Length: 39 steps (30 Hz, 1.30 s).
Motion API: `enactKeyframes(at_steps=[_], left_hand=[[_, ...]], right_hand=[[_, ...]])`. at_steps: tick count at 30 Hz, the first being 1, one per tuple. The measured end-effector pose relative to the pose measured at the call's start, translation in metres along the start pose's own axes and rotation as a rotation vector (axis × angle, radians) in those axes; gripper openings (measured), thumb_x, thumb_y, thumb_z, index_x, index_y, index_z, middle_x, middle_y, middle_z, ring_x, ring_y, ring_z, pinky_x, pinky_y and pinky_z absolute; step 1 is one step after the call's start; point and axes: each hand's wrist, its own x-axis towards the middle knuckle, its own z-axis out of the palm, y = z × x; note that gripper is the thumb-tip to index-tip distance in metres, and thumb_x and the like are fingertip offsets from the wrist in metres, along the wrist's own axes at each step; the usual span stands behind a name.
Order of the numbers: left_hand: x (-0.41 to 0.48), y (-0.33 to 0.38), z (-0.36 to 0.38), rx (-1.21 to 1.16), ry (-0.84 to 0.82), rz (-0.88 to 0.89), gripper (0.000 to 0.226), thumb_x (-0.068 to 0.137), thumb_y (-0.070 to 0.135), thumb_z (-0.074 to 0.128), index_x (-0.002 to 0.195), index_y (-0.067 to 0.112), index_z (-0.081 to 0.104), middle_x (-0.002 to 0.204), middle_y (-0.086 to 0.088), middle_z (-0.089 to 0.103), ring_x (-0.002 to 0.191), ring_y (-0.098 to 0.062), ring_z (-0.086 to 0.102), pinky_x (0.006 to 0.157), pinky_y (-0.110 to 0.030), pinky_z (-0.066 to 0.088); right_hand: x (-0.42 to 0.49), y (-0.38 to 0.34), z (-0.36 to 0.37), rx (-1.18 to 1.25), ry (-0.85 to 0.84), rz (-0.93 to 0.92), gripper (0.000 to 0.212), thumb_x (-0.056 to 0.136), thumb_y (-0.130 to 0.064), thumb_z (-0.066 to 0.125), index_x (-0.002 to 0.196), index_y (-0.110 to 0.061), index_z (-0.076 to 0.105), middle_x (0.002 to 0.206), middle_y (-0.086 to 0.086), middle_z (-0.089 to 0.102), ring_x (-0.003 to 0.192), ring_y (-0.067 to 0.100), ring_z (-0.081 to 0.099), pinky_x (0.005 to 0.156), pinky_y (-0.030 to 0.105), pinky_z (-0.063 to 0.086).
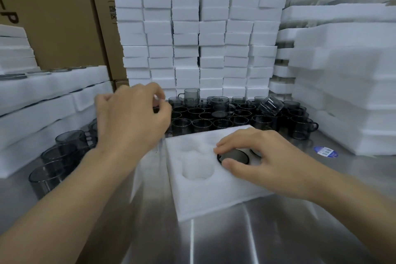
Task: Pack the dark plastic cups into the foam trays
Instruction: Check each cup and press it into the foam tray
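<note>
Foam tray (pixel 203 195): flat on counter (pixel 278 231), front centre.
Cup (pixel 234 157): seated in a tray pocket; right hand (pixel 257 156) curled round its rim.
Loose cups (pixel 214 118): massed behind the tray.
Left hand (pixel 132 118): fingers curled above them, blurred; cannot tell whether it holds anything.

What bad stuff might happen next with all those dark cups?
1. The tilted cup lying on top of the crowded cups may roll off if the left hand bumps the pile.
2. The cup in the tray, held by the right hand, may sit crooked, so the foam tray might tear if it is pushed hard.
</note>
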Motion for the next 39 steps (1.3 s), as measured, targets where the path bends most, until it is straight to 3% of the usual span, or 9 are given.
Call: enactKeyframes(at_steps=[4,7,10,16,21,26,30,34,39], left_hand=[[0.008,-0.022,-0.001,0.298,-0.497,-0.237,0.043,0.103,0.058,0.043,0.14,0.041,0.056,0.147,-0.004,0.053,0.14,-0.038,0.044,0.114,-0.079,0.028],[0.008,-0.031,0.007,0.269,-0.771,-0.299,0.056,0.105,0.062,0.044,0.157,0.041,0.043,0.162,-0.012,0.035,0.149,-0.046,0.032,0.119,-0.067,0.035],[0.003,-0.027,0.017,0.277,-0.887,-0.242,0.062,0.105,0.063,0.043,0.163,0.042,0.034,0.165,-0.012,0.031,0.151,-0.046,0.03,0.121,-0.059,0.036],[-0.006,-0.017,0.018,0.249,-0.781,-0.097,0.049,0.107,0.038,0.043,0.155,0.043,0.043,0.156,-0.004,0.04,0.146,-0.038,0.033,0.108,-0.056,0.047],[-0.007,-0.011,0.02,0.043,-0.687,0.074,0.074,0.093,-0.001,0.048,0.151,0.045,0.048,0.154,0.008,0.041,0.143,-0.022,0.038,0.098,-0.049,0.054],[-0.007,-0.019,0.028,0.176,-0.588,-0.004,0.051,0.102,0.026,0.054,0.149,0.045,0.049,0.15,0.005,0.049,0.137,-0.028,0.048,0.101,-0.054,0.053],[-0.001,-0.03,0.032,0.019,-0.716,-0.136,0.035,0.103,0.037,0.055,0.137,0.044,0.059,0.12,0.01,0.065,0.104,-0.02,0.065,0.095,-0.044,0.059],[-0.002,-0.033,0.033,0.029,-0.771,-0.168,0.055,0.094,0.033,0.074,0.143,0.046,0.054,0.111,0.009,0.06,0.094,-0.016,0.064,0.08,-0.035,0.059],[-0.004,-0.028,0.031,0.116,-0.448,-0.096,0.066,0.091,0.033,0.074,0.149,0.048,0.047,0.132,0.009,0.064,0.099,-0.021,0.062,0.074,-0.039,0.052]], right_hand=[[0.0,0.001,0.003,0.002,0.026,0.013,0.037,0.084,-0.063,0.057,0.114,-0.049,0.076,0.125,-0.036,0.063,0.131,-0.007,0.053,0.111,0.035,0.046],[0.0,0.0,0.002,0.014,0.02,0.01,0.036,0.086,-0.061,0.057,0.114,-0.048,0.075,0.123,-0.036,0.063,0.129,-0.004,0.056,0.109,0.035,0.047],[0.0,0.0,0.001,-0.007,0.001,-0.006,0.032,0.089,-0.058,0.056,0.114,-0.046,0.073,0.121,-0.033,0.066,0.127,-0.001,0.057,0.107,0.035,0.048],[0.001,0.002,0.002,-0.031,-0.013,-0.02,0.031,0.091,-0.058,0.053,0.114,-0.047,0.071,0.12,-0.033,0.065,0.126,0.0,0.056,0.106,0.035,0.048],[0.002,0.004,0.003,-0.037,-0.011,-0.031,0.029,0.092,-0.056,0.055,0.115,-0.047,0.071,0.121,-0.033,0.065,0.126,0.001,0.057,0.105,0.036,0.049],[0.001,0.004,0.002,-0.034,-0.008,-0.023,0.031,0.092,-0.058,0.053,0.116,-0.048,0.07,0.122,-0.033,0.065,0.127,0.001,0.056,0.106,0.036,0.048],[0.001,0.004,0.002,-0.034,-0.011,-0.02,0.032,0.091,-0.06,0.053,0.116,-0.048,0.07,0.123,-0.033,0.064,0.128,0.001,0.055,0.107,0.037,0.048],[0.0,0.004,0.002,-0.041,-0.009,-0.02,0.033,0.091,-0.061,0.052,0.116,-0.049,0.069,0.123,-0.033,0.064,0.128,0.0,0.055,0.107,0.036,0.048],[0.001,0.003,0.002,-0.062,-0.012,-0.016,0.036,0.092,-0.062,0.05,0.118,-0.048,0.069,0.122,-0.034,0.064,0.128,-0.002,0.054,0.107,0.035,0.047]])
